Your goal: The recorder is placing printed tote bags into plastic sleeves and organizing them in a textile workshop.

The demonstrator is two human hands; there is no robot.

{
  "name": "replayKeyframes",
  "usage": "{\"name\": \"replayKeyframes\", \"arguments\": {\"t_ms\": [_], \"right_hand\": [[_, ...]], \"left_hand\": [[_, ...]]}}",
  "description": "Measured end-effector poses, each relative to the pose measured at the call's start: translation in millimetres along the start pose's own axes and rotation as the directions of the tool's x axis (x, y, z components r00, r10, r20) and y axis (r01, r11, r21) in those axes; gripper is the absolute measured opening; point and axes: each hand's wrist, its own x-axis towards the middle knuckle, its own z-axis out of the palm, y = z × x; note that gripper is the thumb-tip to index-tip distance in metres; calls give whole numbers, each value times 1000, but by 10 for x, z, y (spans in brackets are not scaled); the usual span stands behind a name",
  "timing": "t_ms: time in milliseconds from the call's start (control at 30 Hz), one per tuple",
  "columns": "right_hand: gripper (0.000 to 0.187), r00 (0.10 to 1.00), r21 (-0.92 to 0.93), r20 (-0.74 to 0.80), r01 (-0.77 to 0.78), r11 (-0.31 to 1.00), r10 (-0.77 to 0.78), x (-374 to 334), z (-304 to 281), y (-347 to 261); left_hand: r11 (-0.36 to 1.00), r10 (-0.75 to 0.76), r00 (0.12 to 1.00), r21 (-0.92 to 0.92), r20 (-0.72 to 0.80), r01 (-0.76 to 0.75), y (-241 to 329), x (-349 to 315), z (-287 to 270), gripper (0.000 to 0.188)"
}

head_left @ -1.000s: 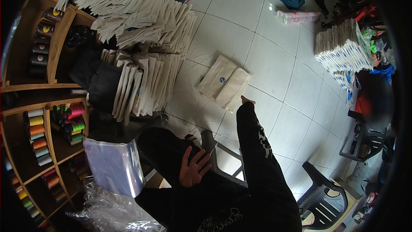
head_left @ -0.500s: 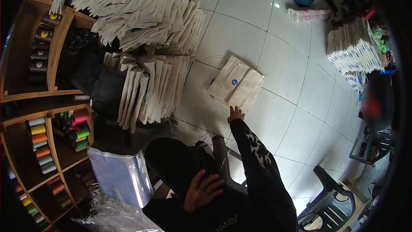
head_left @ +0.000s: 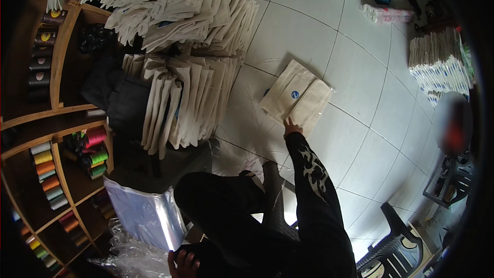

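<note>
A folded beige cloth bag (head_left: 315, 91) with a round blue mark, apparently in clear plastic, lies flat on the tiled floor ahead of me. My right hand (head_left: 292, 127) reaches down to its near edge, fingers stretched out over it and not wrapped round it. My left hand (head_left: 183, 265) is low by my lap, its fingers apart and nothing visible in them. It is beside the lower corner of a stack of clear plastic sleeves (head_left: 141, 213); whether it touches them I cannot tell.
Tall piles of folded beige bags (head_left: 198, 98) stand on the left, beside wooden shelves (head_left: 64, 103) of coloured thread spools. Crumpled clear plastic (head_left: 128, 255) lies below the sleeves. At the right are a stack of packed bags (head_left: 440, 64) and a dark chair (head_left: 393, 244).
My left hand has moved down and left, from above my lap to beside the sleeves. My right hand stays at the bag's near edge. The whole view has shifted slightly.
</note>
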Motion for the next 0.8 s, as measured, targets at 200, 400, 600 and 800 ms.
{"name": "replayKeyframes", "arguments": {"t_ms": [200,400,600,800], "right_hand": [[72,982,159,164,-124,979,98,-181,-114,29],[73,968,209,189,-205,956,166,-278,-67,201],[72,958,267,186,-265,927,220,-293,-34,166],[67,937,345,-101,-282,895,334,-77,427,-38]], "left_hand": [[999,-29,986,-17,-162,27,-188,-249,-222,79],[997,-72,997,-42,7,72,-244,-232,-370,81],[993,-83,996,-82,19,84,-339,-182,-321,79],[256,-283,956,955,-75,151,-447,-542,-910,73]]}}
